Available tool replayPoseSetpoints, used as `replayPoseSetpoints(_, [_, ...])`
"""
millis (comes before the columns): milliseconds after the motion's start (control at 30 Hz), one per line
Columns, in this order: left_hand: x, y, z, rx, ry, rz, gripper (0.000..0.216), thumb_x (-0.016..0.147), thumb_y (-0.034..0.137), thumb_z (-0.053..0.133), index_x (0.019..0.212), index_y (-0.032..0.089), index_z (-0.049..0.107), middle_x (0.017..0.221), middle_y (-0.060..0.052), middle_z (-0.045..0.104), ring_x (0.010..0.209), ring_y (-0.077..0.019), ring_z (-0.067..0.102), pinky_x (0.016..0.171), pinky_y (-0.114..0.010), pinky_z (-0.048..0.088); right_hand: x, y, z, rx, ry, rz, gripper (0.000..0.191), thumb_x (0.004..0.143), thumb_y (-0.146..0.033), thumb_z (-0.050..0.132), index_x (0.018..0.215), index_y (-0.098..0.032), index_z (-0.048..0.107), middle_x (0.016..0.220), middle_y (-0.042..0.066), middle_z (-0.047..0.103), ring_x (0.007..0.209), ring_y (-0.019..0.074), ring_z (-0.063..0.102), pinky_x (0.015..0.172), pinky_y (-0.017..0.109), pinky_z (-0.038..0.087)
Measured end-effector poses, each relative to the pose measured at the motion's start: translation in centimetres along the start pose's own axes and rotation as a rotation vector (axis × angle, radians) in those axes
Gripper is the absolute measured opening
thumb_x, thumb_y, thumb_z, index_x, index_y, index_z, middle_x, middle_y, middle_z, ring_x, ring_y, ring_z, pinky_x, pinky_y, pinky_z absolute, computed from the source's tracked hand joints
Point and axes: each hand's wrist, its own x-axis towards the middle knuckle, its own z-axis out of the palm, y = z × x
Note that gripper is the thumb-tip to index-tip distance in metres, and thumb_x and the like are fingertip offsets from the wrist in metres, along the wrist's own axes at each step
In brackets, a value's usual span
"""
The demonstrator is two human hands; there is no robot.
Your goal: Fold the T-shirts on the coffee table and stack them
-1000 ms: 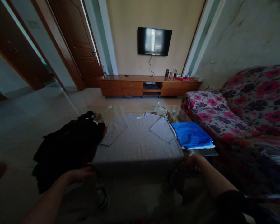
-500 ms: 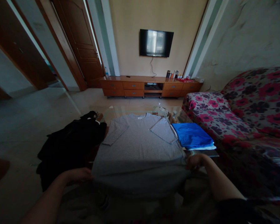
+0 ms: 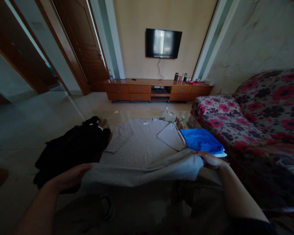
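A grey T-shirt (image 3: 142,140) lies spread on a glass-topped table, its collar pointing away from me and both short sleeves laid inward. Its near end is lifted off the table and sags between my hands. At the lower left corner, my left hand (image 3: 74,176) is closed on the fabric. My right hand (image 3: 209,160) grips the opposite corner, fingers partly hidden by the cloth. Just beyond the right hand sits a folded blue garment (image 3: 201,140) on top of white cloth. Dark clothes (image 3: 71,150) are heaped to the left of the shirt.
The glass table (image 3: 122,114) carries a small glass (image 3: 183,118) near its far right side. A flower-patterned sofa (image 3: 257,120) borders the right. A low wooden cabinet (image 3: 139,89) stands by the far wall beneath a television (image 3: 163,43). My feet show under the shirt's hem.
Both hands have risen and moved slightly outward, carrying the near end of the T-shirt up. That end now folds and bunches between them, uncovering the floor and feet below.
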Motion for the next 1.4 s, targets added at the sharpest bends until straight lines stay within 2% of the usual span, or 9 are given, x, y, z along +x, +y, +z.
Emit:
replayPoseSetpoints(167, [2.3,0.9,-0.1,-0.175,0.113,0.072,0.033,0.076,0.033,0.082,0.104,0.017,0.074,0.105,-0.014,0.078,0.087,-0.0279,0.076,0.078,-0.038,0.063,1.0,-1.4,0.8,0.297,0.087,-0.027,0.038,0.09,-0.051,0.064,0.115,-0.023,0.07,0.104,0.008,0.079,0.097,0.0284,0.075,0.092,0.043,0.058])
replayPoseSetpoints(267, [2.4,1.8,1.3,-0.242,0.093,0.145,0.04,0.08,0.03,0.079,0.117,0.015,0.071,0.109,-0.014,0.077,0.092,-0.0278,0.076,0.081,-0.037,0.063,0.5,-2.5,2.2,0.285,0.0,-0.127,0.063,0.08,-0.041,0.077,0.14,-0.034,0.058,0.11,0.004,0.078,0.098,0.0285,0.075,0.084,0.043,0.062])
replayPoseSetpoints(367, [1.6,2.5,3.2,-0.23,0.058,0.31,0.082,0.072,0.022,0.087,0.145,0.026,0.052,0.117,-0.01,0.075,0.101,-0.0263,0.075,0.087,-0.035,0.061,0.1,-3.0,3.5,0.192,-0.043,-0.158,0.088,0.068,-0.028,0.086,0.147,-0.041,0.051,0.098,0.0,0.079,0.084,0.026,0.077,0.069,0.035,0.064])
replayPoseSetpoints(467, [1.1,3.2,4.1,-0.145,0.07,0.401,0.111,0.061,0.02,0.093,0.154,0.04,0.037,0.117,-0.006,0.074,0.096,-0.0253,0.076,0.081,-0.035,0.063,0.5,-3.0,3.9,0.181,-0.002,-0.172,0.078,0.068,-0.027,0.087,0.14,-0.037,0.059,0.085,-0.002,0.077,0.073,0.0213,0.075,0.062,0.029,0.062])
replayPoseSetpoints(633, [1.4,4.0,3.2,-0.109,0.147,0.377,0.064,0.068,0.031,0.086,0.129,0.023,0.068,0.118,-0.011,0.074,0.085,-0.0227,0.075,0.065,-0.027,0.061,1.6,-3.1,2.7,0.307,0.161,-0.231,0.026,0.077,-0.027,0.081,0.103,-0.024,0.077,0.087,0.0,0.078,0.066,0.0131,0.071,0.056,0.018,0.057])
replayPoseSetpoints(833, [1.1,4.5,4.2,-0.141,0.008,0.585,0.084,0.066,0.026,0.081,0.146,0.026,0.057,0.142,-0.013,0.063,0.117,-0.0314,0.068,0.088,-0.035,0.062,2.0,-3.0,2.4,0.419,0.184,-0.36,0.049,0.067,-0.019,0.083,0.115,-0.027,0.076,0.106,0.004,0.079,0.089,0.0198,0.075,0.08,0.029,0.062])
replayPoseSetpoints(967, [3.2,3.7,4.3,0.127,0.207,0.74,0.086,0.066,0.039,0.086,0.145,0.021,0.057,0.142,-0.016,0.063,0.127,-0.0321,0.063,0.098,-0.038,0.058,3.0,-2.3,2.4,0.426,0.321,-0.404,0.046,0.062,-0.024,0.092,0.106,-0.028,0.079,0.098,0.002,0.079,0.083,0.0177,0.074,0.076,0.028,0.061])
replayPoseSetpoints(1167, [6.2,2.3,2.4,0.758,0.521,0.82,0.044,0.082,0.04,0.064,0.122,0.024,0.071,0.109,-0.008,0.077,0.094,-0.0265,0.073,0.084,-0.036,0.058,3.7,-1.6,1.7,0.371,0.336,-0.401,0.038,0.063,-0.034,0.095,0.097,-0.026,0.079,0.095,0.002,0.076,0.085,0.0168,0.069,0.075,0.026,0.06])
replayPoseSetpoints(1400, [7.4,2.1,2.5,0.993,0.561,1.047,0.034,0.077,0.028,0.06,0.11,0.021,0.066,0.113,-0.01,0.07,0.109,-0.0285,0.066,0.102,-0.04,0.048,4.1,-1.5,1.3,0.118,0.432,-0.511,0.028,0.069,-0.042,0.088,0.086,-0.024,0.075,0.098,0.003,0.074,0.097,0.0213,0.068,0.09,0.032,0.056])
